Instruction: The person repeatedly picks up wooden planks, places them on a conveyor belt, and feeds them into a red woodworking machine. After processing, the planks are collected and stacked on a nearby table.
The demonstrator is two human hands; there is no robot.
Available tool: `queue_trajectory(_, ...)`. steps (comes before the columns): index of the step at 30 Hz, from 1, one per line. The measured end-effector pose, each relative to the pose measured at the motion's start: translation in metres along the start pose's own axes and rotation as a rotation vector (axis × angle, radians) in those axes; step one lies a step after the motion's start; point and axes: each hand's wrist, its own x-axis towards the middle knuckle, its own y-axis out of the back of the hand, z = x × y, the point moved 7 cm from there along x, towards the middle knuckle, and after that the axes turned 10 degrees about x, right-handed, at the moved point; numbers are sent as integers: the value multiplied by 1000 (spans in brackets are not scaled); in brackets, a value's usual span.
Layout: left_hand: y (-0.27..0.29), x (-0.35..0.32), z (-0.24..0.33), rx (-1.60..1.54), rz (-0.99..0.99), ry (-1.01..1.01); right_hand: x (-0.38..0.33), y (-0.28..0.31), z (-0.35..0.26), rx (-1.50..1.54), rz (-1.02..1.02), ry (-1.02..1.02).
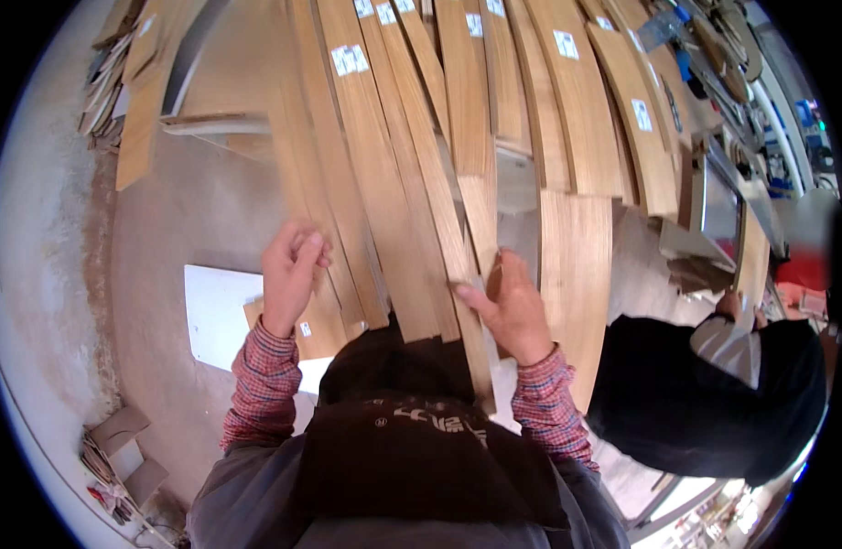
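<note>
Head view: workshop, concrete-looking floor [178, 220] in dull grey-brown, smooth; pale wall [41, 229] on the left, patchy and stained toward its foot. Scrap boards [105, 82] piled by the wall at upper left, cardboard-like pieces [119, 430] lower left. Flat white panel [218, 311] low at left, straight-edged, with a short wood-toned board [320, 340] partly over it. Main things: long wood-grain planks [394, 210], fanned from the top edge down to the person's front, light brown, flat, straight-sided, some overlapping, several with white labels [350, 60]; left ones blurred. Left hand [293, 274] at the left edge of the planks, fingers curled, thumb against them; can't tell if it grips anything. Right hand [515, 311] at a narrow plank [476, 357] in front of the person, thumb on its face, fingers to its right; can't tell if it's clamped. Sleeves [265, 375] red-blue check, woven; apron [384, 457] dark, light print. At right, a co-worker in black clothing [705, 403], one hand [729, 305] beside a wooden board [753, 247]. Clear bottle [661, 29], blue cap, upper right, near clutter.
</note>
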Motion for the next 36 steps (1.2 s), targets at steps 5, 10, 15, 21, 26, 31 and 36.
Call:
queue_trajectory(5, -8, -44, -14, 72, 35, -68, -31, -27, -14, -51, 79, -113)
queue_trajectory(10, -5, -76, -3, 252, 27, -208, -40, -31, -13, -49, 109, -139)
queue_trajectory(15, -18, -92, 9, 184, -43, -169, -49, -24, 3, 54, 149, -123)
queue_trajectory(21, -47, -88, 36, 191, -128, -319, -56, -17, 30, 452, 25, 33)
queue_trajectory(26, -80, -74, 53, 70, -192, -270, -74, -30, 23, 1488, -286, -383)
queue_trajectory(31, -91, -104, 10, -7, -310, -140, -70, -29, 41, 827, -39, -15)
queue_trajectory(36, -95, -144, -35, -3, -367, 70, -73, -38, 13, 450, 14, -135)
